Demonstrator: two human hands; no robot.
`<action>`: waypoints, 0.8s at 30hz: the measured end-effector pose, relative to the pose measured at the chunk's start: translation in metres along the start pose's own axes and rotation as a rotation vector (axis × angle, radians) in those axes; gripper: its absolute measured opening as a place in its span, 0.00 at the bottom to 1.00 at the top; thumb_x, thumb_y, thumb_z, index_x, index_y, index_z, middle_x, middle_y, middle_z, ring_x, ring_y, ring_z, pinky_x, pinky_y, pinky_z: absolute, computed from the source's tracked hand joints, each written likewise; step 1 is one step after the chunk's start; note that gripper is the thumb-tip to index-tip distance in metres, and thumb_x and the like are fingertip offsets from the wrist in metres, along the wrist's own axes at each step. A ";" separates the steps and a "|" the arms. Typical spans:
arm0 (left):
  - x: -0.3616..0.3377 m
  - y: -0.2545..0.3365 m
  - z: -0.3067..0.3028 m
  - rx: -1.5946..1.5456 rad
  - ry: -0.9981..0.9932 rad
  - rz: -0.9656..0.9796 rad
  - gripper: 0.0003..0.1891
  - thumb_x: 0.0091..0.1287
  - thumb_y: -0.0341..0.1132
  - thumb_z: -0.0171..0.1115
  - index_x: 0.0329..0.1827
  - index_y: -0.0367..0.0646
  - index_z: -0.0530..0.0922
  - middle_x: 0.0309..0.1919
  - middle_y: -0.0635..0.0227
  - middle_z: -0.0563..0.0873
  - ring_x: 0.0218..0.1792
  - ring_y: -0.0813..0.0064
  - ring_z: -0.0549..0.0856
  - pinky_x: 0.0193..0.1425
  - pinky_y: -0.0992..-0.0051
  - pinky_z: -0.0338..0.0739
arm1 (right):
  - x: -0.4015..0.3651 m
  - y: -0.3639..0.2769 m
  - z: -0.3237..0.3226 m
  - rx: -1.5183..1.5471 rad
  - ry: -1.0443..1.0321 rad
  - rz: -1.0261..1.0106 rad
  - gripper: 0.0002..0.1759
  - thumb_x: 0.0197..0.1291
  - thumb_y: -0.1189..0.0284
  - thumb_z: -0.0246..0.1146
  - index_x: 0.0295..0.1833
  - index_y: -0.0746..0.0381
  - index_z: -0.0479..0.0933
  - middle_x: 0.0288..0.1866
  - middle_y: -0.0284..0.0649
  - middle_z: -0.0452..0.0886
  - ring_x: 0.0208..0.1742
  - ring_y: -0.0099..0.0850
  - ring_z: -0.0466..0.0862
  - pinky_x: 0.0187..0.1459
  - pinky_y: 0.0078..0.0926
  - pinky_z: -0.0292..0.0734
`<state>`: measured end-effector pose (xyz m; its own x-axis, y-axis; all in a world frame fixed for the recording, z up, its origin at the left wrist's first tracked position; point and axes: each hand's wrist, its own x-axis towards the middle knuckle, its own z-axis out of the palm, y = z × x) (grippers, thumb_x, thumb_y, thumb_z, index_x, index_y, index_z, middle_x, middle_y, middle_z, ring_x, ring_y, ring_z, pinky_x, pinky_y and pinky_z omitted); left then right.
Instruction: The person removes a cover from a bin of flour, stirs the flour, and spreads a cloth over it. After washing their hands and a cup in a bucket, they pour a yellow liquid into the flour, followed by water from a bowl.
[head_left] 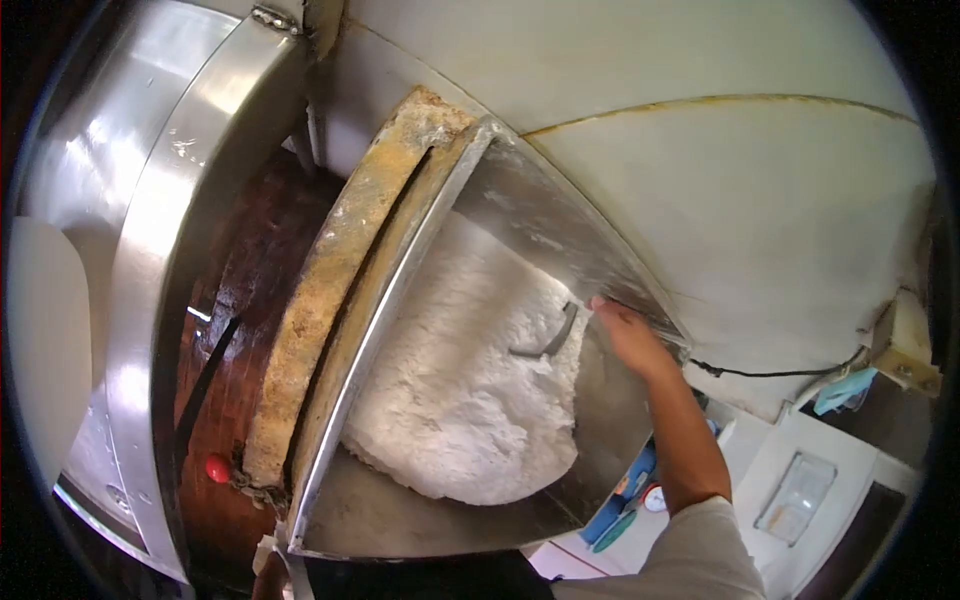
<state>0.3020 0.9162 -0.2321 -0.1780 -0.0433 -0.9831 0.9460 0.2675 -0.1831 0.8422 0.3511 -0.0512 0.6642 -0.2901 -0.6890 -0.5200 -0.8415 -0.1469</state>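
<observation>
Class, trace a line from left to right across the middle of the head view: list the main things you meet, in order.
White rounded panel, shiny metal band, rough brown slab, white mass, right hand, teal wrapping.

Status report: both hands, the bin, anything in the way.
Right hand near gray curved piece, grip unclear. Left hand by metal bin, mostly hidden. White heap inside; only the gray curved piece visible on it.
</observation>
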 end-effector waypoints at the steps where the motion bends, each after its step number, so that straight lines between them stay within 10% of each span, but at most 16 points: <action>1: -0.002 0.000 -0.001 0.004 0.005 -0.001 0.14 0.66 0.45 0.59 0.45 0.45 0.81 0.37 0.68 0.85 0.36 0.72 0.82 0.40 0.67 0.79 | 0.010 0.009 0.005 0.060 -0.018 -0.051 0.33 0.69 0.47 0.48 0.60 0.66 0.74 0.59 0.49 0.79 0.61 0.41 0.77 0.63 0.32 0.67; 12: -0.002 0.015 -0.016 0.063 -0.022 0.046 0.14 0.66 0.44 0.58 0.45 0.46 0.81 0.36 0.68 0.85 0.36 0.72 0.82 0.40 0.67 0.79 | -0.031 0.061 0.016 -0.170 0.140 -0.170 0.18 0.61 0.67 0.57 0.56 0.58 0.78 0.48 0.51 0.82 0.48 0.41 0.83 0.52 0.35 0.76; 24: -0.035 0.027 -0.044 0.187 -0.034 0.140 0.13 0.66 0.44 0.58 0.45 0.46 0.81 0.36 0.68 0.84 0.36 0.72 0.82 0.40 0.67 0.79 | -0.012 0.084 0.051 -0.058 -0.022 -0.137 0.31 0.58 0.76 0.50 0.70 0.53 0.67 0.67 0.48 0.71 0.65 0.44 0.73 0.65 0.34 0.67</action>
<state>0.3216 0.9676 -0.2020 -0.0351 -0.0512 -0.9981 0.9951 0.0905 -0.0396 0.7633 0.3075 -0.0912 0.7148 -0.1614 -0.6805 -0.3929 -0.8976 -0.1998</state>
